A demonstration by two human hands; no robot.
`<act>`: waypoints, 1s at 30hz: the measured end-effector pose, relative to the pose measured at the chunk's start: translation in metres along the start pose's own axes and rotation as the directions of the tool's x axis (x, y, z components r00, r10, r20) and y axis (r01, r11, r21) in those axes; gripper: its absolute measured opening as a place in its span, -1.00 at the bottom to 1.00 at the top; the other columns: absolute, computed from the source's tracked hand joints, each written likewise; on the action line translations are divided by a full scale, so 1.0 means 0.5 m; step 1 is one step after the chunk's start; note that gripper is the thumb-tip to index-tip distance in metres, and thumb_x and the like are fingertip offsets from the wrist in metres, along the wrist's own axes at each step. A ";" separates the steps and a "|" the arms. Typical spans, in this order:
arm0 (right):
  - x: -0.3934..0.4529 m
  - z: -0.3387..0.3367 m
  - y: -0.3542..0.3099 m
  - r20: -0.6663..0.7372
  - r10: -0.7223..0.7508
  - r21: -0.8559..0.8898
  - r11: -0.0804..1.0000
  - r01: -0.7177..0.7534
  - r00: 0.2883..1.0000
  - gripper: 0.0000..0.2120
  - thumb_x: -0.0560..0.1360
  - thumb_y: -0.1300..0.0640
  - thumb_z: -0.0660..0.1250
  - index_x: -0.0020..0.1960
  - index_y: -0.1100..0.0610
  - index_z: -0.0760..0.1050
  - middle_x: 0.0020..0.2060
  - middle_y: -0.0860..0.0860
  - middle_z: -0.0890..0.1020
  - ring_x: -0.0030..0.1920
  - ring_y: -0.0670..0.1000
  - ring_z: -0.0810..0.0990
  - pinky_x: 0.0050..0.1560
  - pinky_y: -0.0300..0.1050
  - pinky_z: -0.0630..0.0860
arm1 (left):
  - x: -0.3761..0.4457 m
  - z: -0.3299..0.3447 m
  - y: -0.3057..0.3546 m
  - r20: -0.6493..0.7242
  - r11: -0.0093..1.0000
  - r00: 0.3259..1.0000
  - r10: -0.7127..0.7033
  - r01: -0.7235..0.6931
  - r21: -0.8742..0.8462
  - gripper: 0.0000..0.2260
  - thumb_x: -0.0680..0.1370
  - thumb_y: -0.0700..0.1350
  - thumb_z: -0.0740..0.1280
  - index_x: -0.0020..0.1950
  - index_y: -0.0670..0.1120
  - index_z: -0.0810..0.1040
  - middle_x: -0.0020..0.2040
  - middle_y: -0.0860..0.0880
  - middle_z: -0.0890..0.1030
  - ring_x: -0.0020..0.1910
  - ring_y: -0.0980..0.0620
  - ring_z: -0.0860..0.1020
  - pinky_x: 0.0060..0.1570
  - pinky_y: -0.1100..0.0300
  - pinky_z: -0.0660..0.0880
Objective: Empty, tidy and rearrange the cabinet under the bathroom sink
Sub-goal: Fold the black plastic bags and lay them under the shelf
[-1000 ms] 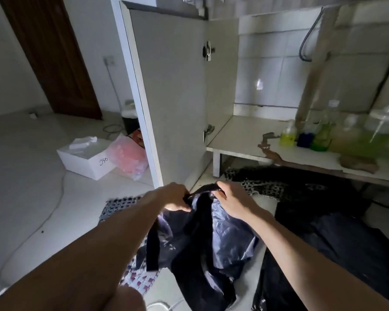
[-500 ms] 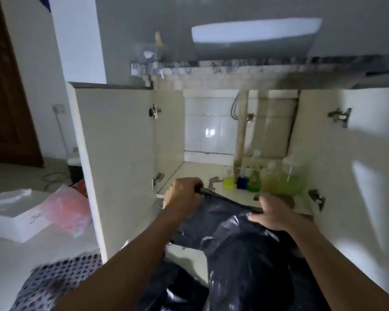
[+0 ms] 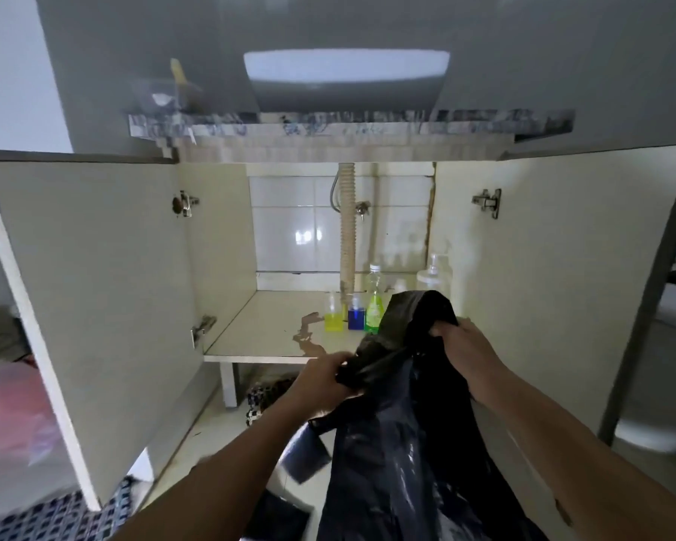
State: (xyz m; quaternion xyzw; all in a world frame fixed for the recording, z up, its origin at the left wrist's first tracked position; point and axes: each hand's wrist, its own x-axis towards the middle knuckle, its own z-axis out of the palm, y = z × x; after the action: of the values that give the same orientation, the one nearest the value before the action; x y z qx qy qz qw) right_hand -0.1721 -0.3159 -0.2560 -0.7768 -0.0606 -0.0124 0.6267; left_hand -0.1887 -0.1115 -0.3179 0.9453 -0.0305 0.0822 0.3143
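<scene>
The cabinet under the sink stands open, its pale shelf [image 3: 266,326] bare on the left. I hold a black plastic bag [image 3: 402,443] in front of the shelf's right half. My left hand [image 3: 324,378] grips the bag's twisted top edge. My right hand [image 3: 461,345] clutches a raised bunch of the bag, higher and further right. Behind the bag stand a yellow bottle [image 3: 333,318], a blue bottle [image 3: 356,316] and a green bottle [image 3: 373,306]. A clear pump bottle [image 3: 432,273] stands at the back right, partly hidden.
Both cabinet doors [image 3: 94,298] swing wide open left and right. A drain pipe [image 3: 347,228] runs down the back. A brown stain [image 3: 307,333] marks the shelf front. A pink bag [image 3: 12,415] lies on the floor left, and a patterned mat [image 3: 47,517] lies below.
My view rose from the floor to face the open cabinet. Both hands lifted the black bag and carried it right, with the right hand now raised near the bottles.
</scene>
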 end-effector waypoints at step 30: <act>0.000 0.100 0.142 0.297 -0.104 -0.781 0.546 0.304 0.949 -0.34 0.44 0.19 0.37 0.46 0.18 0.15 0.23 0.08 0.46 0.18 0.07 0.52 0.18 -0.07 0.49 | -0.002 -0.031 0.007 -0.055 0.875 0.974 0.219 -0.171 0.453 -0.78 0.58 -0.07 0.16 0.11 -0.03 0.56 0.02 -0.08 0.62 0.01 -0.10 0.55 -0.03 0.04 0.51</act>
State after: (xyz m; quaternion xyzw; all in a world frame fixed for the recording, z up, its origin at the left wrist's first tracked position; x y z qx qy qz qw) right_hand -0.1670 -0.2819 -0.3357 -0.9616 -0.2057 -0.0279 0.1798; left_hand -0.1924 -0.1052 -0.3038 0.9784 -0.0897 0.1675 0.0811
